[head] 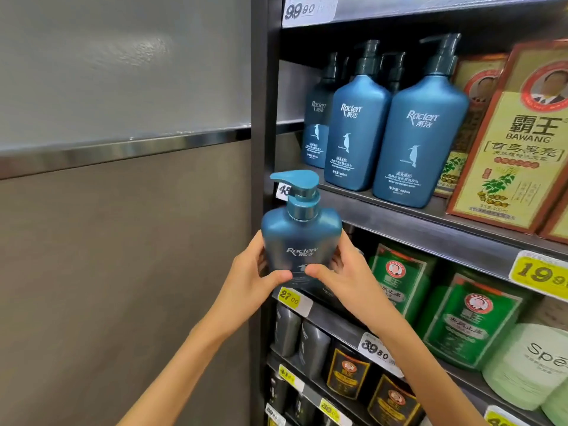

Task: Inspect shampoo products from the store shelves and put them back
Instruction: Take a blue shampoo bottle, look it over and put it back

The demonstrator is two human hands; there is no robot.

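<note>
Shop aisle, at the end of a run of dark shelves (399,221). A grey wall panel (123,241) lies left of the shelving upright.

Left grip (249,279) and right grip (345,272) are both curled round the lower body of one teal pump bottle (299,233). Our thumbs lie across its front just under the "Raclen" print, tips nearly meeting. We hold it upright, off the shelves, in front of their left edge. Its pump head (295,179) points left and partly covers a white price tag on a shelf lip.

Up and right, three matching Raclen bottles (424,142) stand at that shelf's left end, near the front edge, with more pump tops behind them. Just beside them to the right are yellow Bawang boxes (516,142).

On the shelf below are green boxes (470,318), then a pale green bottle (528,361) toward the right edge. A yellow price tag (290,298) reading 27.00 sits on the lip beneath our grips.

Lower still are dark grey bottles (289,330) and black-and-gold boxes (347,373), their labels too blurred to read.
</note>
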